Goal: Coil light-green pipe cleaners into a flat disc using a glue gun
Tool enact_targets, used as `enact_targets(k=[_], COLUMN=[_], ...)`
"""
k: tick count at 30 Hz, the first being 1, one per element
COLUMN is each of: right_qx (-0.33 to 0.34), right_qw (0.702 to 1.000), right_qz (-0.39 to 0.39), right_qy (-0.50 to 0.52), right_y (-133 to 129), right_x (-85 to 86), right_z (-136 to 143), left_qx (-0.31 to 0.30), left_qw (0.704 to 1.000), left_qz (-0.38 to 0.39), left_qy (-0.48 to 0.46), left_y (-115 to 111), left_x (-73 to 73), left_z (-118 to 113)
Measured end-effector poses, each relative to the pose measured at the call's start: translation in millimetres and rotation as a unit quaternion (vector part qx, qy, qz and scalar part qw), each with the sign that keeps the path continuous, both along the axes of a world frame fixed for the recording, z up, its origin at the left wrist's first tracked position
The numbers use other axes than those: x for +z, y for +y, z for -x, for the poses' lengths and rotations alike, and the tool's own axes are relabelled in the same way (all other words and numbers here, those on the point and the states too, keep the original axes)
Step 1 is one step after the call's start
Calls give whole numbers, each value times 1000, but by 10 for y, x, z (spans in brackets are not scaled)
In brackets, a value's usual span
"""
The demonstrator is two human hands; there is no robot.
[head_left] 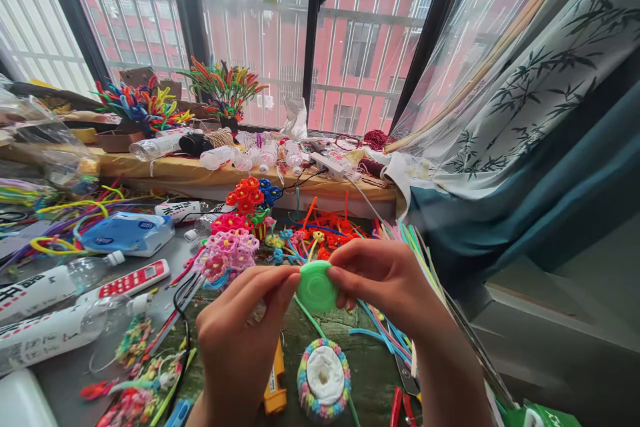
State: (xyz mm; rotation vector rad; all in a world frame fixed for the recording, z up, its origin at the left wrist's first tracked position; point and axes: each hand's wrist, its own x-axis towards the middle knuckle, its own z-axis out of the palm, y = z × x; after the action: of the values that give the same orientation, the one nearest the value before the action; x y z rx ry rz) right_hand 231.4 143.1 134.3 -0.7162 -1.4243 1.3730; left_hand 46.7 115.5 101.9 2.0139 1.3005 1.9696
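Between both hands, above the table, is a round light-green disc (318, 288) with rings on its face. My left hand (245, 327) pinches its left edge between thumb and fingertips. On the opposite edge, my right hand (377, 277) grips it with thumb and index finger. A green fuzzy stem (311, 317) shows below the disc; whether it joins the disc I cannot tell. Beneath the hands stands a small round pot (324, 377) wrapped in pastel fuzzy stems, with white stuffing inside. A yellow tool (275, 387) lies left of the pot, partly behind my left wrist.
Red-handled pliers (396, 407) lie at the front right. Pink fuzzy flowers (227, 255) and a blue tissue pack (127, 233) are on the left, with several plastic bottles (45, 340). Loose red stems (340, 220) spread behind the hands. A cluttered windowsill (190, 177) runs along the back.
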Motion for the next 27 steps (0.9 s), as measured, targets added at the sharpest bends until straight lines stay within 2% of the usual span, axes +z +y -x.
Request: enact_targets(k=[2,4,7,10,14,20,24,27], right_qx=[-9,-16,-24,-28,-33,-67,-138,-215], right_qw=[1000,1000,999,999,999,997,986,965], right_qz=[-5,-8,-8,-7,-9,-46,-91,-139], right_qy=[5,16,30,35,42,5,-24,-62], right_y=[0,0,1,5,13,-16,-31,-28], right_x=[-6,-6,-10,-28,-41,7,-2,-20], right_z=[10,17,27,44,58,-41,-76,-44], left_qx=[27,47,69,65,32,35,28,30], left_qw=[999,998,997,996,997,997,993,993], left_qz=[-42,-51,-32,8,36,3,-23,-36], left_qy=[10,0,-31,-66,-53,69,113,112], left_y=[-30,-56,-77,-72,-36,39,120,185], left_x=[-49,-99,-157,-150,-36,162,258,334], left_z=[-61,-122,-188,-194,-128,-56,-93,-146])
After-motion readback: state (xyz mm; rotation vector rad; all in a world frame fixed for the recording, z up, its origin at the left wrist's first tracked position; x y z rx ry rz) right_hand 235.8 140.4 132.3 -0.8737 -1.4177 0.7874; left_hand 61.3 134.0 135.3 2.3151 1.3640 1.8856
